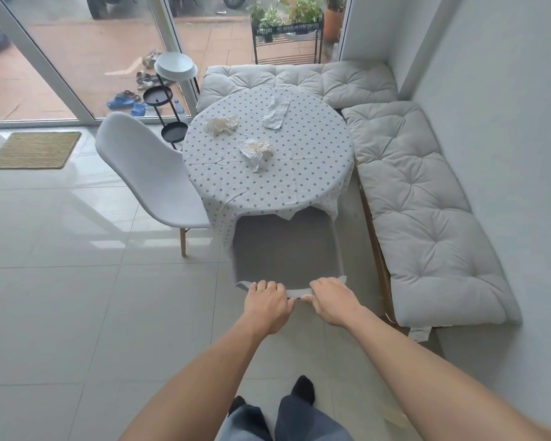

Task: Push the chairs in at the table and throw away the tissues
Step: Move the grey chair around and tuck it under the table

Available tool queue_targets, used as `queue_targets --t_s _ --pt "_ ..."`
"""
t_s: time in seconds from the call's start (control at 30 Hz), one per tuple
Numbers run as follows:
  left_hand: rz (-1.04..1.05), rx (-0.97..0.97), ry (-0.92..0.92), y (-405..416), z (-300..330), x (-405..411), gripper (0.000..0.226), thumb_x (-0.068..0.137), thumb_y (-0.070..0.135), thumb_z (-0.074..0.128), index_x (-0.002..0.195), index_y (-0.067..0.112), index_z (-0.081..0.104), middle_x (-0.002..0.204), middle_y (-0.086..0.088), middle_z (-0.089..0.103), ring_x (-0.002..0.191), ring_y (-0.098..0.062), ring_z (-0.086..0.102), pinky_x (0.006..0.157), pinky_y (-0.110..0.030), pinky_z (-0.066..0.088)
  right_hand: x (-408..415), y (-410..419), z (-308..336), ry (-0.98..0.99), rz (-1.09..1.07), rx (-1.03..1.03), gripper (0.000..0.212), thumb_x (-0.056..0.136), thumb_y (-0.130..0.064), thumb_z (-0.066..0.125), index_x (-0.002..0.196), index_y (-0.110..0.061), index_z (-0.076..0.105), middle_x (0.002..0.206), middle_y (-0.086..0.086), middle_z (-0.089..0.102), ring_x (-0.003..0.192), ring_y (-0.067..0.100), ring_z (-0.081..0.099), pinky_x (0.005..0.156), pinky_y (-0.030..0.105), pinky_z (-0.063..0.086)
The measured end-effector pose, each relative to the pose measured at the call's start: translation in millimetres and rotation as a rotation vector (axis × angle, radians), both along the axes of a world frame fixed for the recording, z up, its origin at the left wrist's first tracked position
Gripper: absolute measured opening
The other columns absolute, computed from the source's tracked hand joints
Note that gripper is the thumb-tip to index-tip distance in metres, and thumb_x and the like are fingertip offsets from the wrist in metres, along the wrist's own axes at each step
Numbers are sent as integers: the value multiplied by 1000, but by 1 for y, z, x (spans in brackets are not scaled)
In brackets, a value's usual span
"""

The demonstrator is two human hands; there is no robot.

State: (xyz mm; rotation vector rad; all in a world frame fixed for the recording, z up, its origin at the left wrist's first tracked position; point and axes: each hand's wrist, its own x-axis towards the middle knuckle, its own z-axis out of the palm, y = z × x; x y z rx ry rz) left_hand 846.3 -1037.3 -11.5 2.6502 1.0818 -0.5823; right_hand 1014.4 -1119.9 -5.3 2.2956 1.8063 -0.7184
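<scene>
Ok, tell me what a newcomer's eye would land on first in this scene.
Both hands, left hand and right hand, grip the top edge of the near chair, whose seat is tucked under the tablecloth. Beyond it, three crumpled tissues lie on the round table with its dotted cloth. A second chair stands at the table's left side, angled and not fully pushed in.

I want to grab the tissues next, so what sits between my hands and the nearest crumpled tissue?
In the head view, the grey chair held by both hands, left hand and right hand, then bare dotted tablecloth up to the nearest tissue.
</scene>
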Motion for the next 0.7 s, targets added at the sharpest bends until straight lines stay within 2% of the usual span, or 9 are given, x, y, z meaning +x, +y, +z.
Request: queue_targets --t_s 0.2,0.3,0.4,0.5,0.57,0.7 --pt "50 -23 -48 10 8 -5 46 104 49 30 122 13 53 130 -12 60 125 -33 48 111 -52 33 4 -1 5 -16 -2 3 49 102 -53 36 123 -13 55 126 8 61 122 29 49 104 44 40" --pt "89 -5 -75 27 17 -10 51 104 51 29 130 12 50 136 -13 55 132 -34 43 112 -52 32 6 7 11 -57 -15 6 55 101 -58 31 128 -15 53 131 6 57 127 27 45 107 46 38" --pt "113 0 -98 46 28 -19 58 105 52 28 142 11 43 153 -15 42 146 -35 29 117 -55 25 2 22 18 -89 -16 24 61 101 -60 29 138 -16 47 147 9 47 138 29 36 111 47 34" --pt "128 -13 -106 68 34 -35 64 105 53 25 154 12 31 166 -15 24 153 -34 14 122 -56 16 -9 42 25 -74 -50 11 69 101 -62 27 151 -16 35 163 13 28 150 31 20 119 50 25" --pt "138 -24 -115 85 37 -47 67 106 55 23 158 13 23 169 -14 15 155 -33 7 123 -57 11 -18 57 30 -71 -62 15 71 101 -63 25 155 -17 30 166 13 22 152 31 15 120 50 22" --pt "138 -14 -136 122 46 -79 69 105 57 23 160 15 17 170 -13 8 156 -32 1 124 -57 7 -43 92 40 -91 -71 26 72 101 -64 23 156 -17 26 167 12 19 153 31 13 120 52 22"
